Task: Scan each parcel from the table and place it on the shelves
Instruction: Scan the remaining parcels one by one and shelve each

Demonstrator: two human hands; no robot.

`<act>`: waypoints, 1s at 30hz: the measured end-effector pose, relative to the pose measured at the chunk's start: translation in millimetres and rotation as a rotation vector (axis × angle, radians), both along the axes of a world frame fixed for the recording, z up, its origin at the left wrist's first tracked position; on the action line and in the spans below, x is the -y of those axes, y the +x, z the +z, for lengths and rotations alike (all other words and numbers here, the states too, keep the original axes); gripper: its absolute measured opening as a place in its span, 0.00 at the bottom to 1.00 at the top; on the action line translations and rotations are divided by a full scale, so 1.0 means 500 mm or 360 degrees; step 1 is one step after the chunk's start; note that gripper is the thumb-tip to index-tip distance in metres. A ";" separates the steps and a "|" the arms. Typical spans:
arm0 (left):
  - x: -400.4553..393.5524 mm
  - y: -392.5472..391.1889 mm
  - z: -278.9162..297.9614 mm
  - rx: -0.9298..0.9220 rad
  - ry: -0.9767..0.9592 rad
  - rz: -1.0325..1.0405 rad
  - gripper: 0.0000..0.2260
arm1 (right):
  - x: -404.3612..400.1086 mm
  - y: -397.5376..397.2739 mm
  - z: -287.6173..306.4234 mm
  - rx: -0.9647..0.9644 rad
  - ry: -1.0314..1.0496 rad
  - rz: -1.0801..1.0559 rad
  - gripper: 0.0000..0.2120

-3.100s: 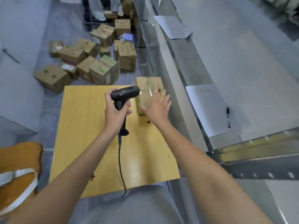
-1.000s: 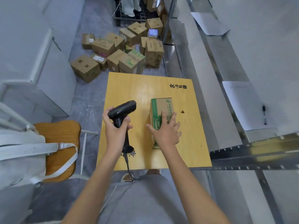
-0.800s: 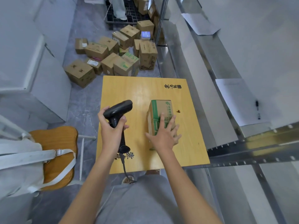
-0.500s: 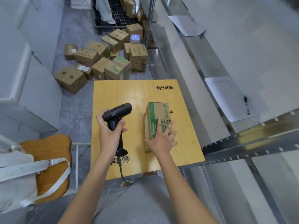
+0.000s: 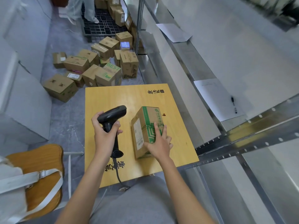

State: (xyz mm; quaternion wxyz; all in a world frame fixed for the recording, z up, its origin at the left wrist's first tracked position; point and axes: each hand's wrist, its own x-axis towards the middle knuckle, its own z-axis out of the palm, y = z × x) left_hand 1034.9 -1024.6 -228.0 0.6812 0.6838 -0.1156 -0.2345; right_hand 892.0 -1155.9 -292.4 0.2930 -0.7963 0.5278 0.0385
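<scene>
Parcel [image 5: 148, 128]: rectangular brown cardboard, green print, white label on its left face; lies at frame centre on the smooth yellow wooden table [image 5: 113, 97]. Right hand [image 5: 159, 143] rests on its top, fingers straight and spread. Left hand [image 5: 105, 131] grips the matte black scanner [image 5: 112, 115], corded, just left of the parcel. Grey metal shelves [image 5: 242, 131] at right hold paper sheets and a pen [image 5: 233, 102]. Loose cartons [image 5: 90, 68] on floor, upper left.

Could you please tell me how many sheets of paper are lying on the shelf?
2: one sheet near the table with a pen on it, another farther along.
</scene>
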 end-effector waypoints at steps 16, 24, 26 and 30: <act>0.006 0.003 0.018 0.0064 -0.0046 -0.0059 0.24 | 0.008 -0.019 0.028 0.0250 0.0301 -0.0337 0.50; -0.026 0.036 0.026 0.0188 -0.0075 0.0011 0.27 | -0.009 0.000 0.080 0.0967 0.0551 -0.0563 0.51; -0.033 0.046 0.030 0.0180 -0.0099 0.0055 0.27 | 0.001 0.012 0.104 0.1164 0.0596 -0.0522 0.52; -0.042 0.057 0.046 0.0140 -0.0100 0.0185 0.26 | 0.010 0.041 0.152 0.1428 0.0669 -0.0433 0.50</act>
